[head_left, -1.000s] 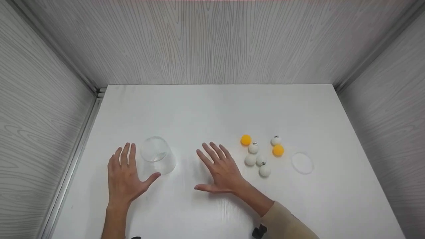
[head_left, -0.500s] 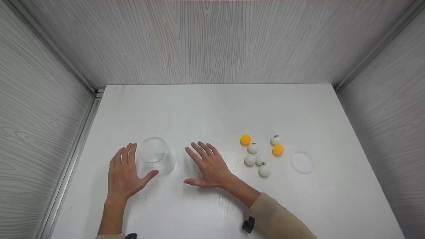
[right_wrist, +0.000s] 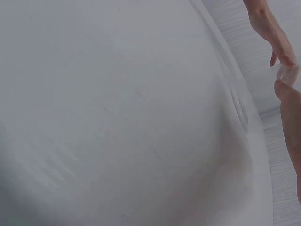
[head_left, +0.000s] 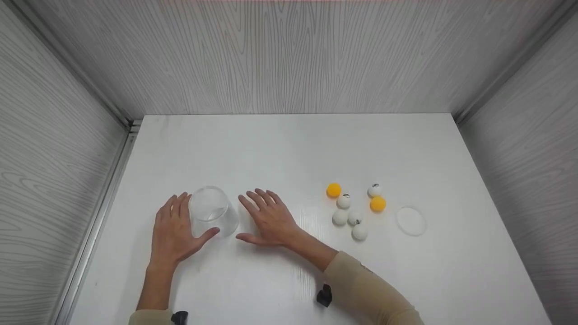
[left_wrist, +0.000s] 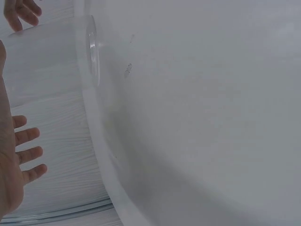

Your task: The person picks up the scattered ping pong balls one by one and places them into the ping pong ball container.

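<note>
A clear cylindrical jar [head_left: 212, 214] stands on the white table between the two hands. My left hand [head_left: 174, 230] is right at its left side, fingers straight and thumb spread across the jar's near side in the head view. To the right of the jar, my right hand [head_left: 268, 219] is held with fingers extended and thumb apart, a short gap from the wall. In the left wrist view, the jar [left_wrist: 47, 61] shows see-through beside the left hand [left_wrist: 9, 165]. The right wrist view catches part of the jar [right_wrist: 288, 74] between the hands.
Several white ping-pong balls [head_left: 340, 217] and two orange ones, one being the nearer orange ball [head_left: 378, 204], lie loose right of the right hand. Further right is a thin translucent ring [head_left: 411, 220]. Wood-grain panels [head_left: 289, 58] enclose the table's back and sides.
My right hand has moved left across the table toward the jar. The left hand has shifted slightly right, up to the jar's side. The jar, balls and ring stay put.
</note>
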### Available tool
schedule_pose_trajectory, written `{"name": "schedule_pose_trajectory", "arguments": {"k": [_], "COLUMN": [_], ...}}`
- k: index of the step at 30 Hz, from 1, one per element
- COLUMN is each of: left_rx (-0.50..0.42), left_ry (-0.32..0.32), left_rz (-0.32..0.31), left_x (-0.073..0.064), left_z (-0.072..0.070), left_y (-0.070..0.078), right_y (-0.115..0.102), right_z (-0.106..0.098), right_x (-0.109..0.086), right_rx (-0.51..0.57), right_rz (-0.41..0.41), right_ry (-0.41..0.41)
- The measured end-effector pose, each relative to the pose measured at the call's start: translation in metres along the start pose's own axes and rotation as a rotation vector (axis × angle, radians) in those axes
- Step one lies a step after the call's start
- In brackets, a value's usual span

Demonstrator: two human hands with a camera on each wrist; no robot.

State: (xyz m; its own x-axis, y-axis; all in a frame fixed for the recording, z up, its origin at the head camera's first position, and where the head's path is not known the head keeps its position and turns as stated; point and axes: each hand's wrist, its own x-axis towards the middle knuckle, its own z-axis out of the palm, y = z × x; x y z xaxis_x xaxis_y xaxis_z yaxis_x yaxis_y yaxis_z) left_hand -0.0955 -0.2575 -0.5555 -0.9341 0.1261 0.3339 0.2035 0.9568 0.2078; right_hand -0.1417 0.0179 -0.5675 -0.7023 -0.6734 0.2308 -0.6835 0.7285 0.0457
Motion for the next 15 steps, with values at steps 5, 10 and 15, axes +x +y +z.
{"name": "schedule_pose_trajectory", "arguments": {"k": [5,10,15], "left_rx": [-0.004,-0.001,0.019], "left_ry": [-0.02,-0.034,-0.027], "left_rz": [-0.002,0.0,0.016], "left_x": [0.003,0.003,0.004], "left_z": [0.0,0.001,0.002], "left_y": [-0.001,0.0,0.002], "right_y": [-0.003,-0.007,-0.01], "right_z": [0.001,0.001,0.003], "right_x": [0.008,0.015,0.02], "right_rx": [-0.02,-0.026,-0.035], "right_rz": [0.001,-0.005,-0.005], "right_ry": [-0.053,-0.089,-0.082]}}
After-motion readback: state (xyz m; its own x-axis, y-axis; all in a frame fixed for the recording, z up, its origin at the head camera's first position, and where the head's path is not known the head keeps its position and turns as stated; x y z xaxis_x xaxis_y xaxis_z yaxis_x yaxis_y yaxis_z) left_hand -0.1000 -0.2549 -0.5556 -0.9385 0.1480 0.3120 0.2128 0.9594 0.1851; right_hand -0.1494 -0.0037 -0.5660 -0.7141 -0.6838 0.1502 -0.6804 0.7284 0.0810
